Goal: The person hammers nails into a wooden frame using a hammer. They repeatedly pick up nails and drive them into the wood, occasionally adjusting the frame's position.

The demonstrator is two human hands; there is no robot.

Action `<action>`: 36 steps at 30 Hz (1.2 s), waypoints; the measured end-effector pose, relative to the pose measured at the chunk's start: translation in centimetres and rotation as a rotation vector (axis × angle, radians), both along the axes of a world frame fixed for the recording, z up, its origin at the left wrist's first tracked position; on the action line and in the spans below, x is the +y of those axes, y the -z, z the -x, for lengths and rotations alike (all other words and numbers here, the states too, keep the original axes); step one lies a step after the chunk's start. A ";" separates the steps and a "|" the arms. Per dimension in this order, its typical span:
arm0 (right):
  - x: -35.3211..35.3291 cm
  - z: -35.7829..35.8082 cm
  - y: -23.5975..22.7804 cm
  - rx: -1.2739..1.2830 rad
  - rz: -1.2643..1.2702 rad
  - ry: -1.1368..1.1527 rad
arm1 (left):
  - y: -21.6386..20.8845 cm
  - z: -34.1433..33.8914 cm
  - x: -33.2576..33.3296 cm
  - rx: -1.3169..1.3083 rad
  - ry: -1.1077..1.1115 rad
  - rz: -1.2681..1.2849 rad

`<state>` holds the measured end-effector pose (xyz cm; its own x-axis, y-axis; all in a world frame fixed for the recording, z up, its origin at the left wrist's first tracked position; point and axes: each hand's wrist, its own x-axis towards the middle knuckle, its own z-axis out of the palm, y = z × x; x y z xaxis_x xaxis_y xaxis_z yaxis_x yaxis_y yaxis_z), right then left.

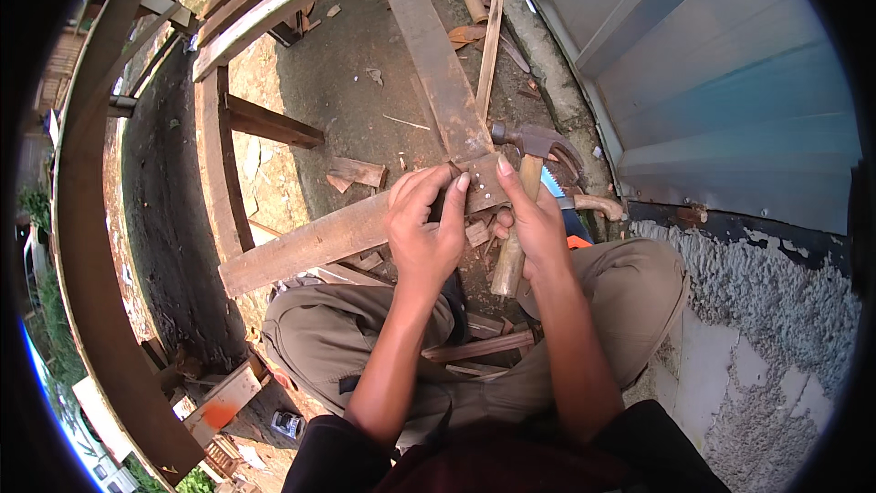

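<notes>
No legible text, label, number or sign on boards (310, 242), hammer (540, 141) or metal wall (721, 82).

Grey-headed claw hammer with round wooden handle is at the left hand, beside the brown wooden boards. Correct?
Wrong hand: the head view shows the grey-headed claw hammer with round wooden handle at the right hand, beside the brown wooden boards.

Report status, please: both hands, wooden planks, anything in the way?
Left hand at flat, overlapping brown wooden planks. Right hand gripping wooden-handled, dark-headed claw hammer. Toothed, bluish saw blade close by, possibly obstructing.
</notes>
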<state>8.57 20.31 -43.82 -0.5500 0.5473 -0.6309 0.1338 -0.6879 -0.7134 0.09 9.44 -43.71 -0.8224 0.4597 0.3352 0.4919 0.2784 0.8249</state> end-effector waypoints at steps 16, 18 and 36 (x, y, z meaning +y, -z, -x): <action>-0.8 -6.2 -5.6 -0.076 -1.207 -0.161 | 1.2 0.7 -0.1 0.230 0.064 -0.080; -1.1 -6.4 -8.6 0.019 -1.243 -0.198 | 1.1 0.6 -0.2 0.204 0.082 -0.080; 0.7 -5.3 -14.7 -0.149 -1.476 -0.606 | 0.6 0.5 0.1 0.195 0.127 -0.174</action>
<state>13.88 20.98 -29.08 -0.8873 0.4320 0.1617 0.2438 0.7368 -0.6306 -0.38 9.54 -44.36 -0.6742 0.4767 0.5642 0.6679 0.0674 0.7412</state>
